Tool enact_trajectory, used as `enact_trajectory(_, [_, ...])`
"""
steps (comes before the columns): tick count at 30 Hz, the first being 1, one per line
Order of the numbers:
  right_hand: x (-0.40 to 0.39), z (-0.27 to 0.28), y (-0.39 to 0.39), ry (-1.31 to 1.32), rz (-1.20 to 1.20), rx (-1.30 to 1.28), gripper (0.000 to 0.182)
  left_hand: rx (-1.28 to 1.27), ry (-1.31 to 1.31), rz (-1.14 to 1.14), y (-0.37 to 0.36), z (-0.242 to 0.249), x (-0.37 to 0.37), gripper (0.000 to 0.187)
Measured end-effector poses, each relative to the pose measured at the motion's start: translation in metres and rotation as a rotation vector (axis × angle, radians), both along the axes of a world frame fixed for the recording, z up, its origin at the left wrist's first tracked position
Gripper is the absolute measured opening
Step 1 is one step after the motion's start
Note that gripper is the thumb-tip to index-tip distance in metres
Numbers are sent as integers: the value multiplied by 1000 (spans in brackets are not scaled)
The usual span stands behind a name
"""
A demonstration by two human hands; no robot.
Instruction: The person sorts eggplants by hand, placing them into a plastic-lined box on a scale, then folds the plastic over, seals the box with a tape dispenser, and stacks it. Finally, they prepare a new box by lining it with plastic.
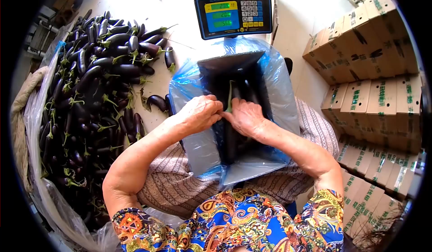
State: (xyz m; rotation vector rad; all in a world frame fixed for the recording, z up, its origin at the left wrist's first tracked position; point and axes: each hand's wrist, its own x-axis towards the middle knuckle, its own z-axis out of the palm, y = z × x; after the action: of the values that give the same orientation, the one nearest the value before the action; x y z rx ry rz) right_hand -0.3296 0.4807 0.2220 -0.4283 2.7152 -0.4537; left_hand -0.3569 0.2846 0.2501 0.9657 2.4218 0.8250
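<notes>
A box lined with blue plastic film [204, 148] sits between the person's legs, its dark inside holding several eggplants [230, 141]. One green eggplant stem [231, 94] rises between my hands. My right hand [246, 118] reaches into the box, its fingers curled and thumb pressed at the base of that stem. Touching the right thumb, my left hand [201, 111] is closed with fingertips bent inward over the box's left part; whatever lies in its fingers is hidden. Behind the box stands a scale display [233, 15] with lit green digits.
A large heap of eggplants [90, 99] lies on the left, edged by clear plastic sheeting [36, 130]. A few loose eggplants [157, 102] lie between heap and box. Cardboard boxes [364, 45] with green print are stacked along the right side.
</notes>
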Motion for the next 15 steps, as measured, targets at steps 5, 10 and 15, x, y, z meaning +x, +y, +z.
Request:
enact_trajectory(5, [0,-8,-3,62,31,22,39,14,85,37,2,3,4,33])
enact_trajectory(10, [6,-26,-8,185,112,-26,26,-53,97,-7,8,-9,4,33])
enact_trajectory(15, [3,-2,6,20,73,-110,40,-40,87,-46,12,4,8,33])
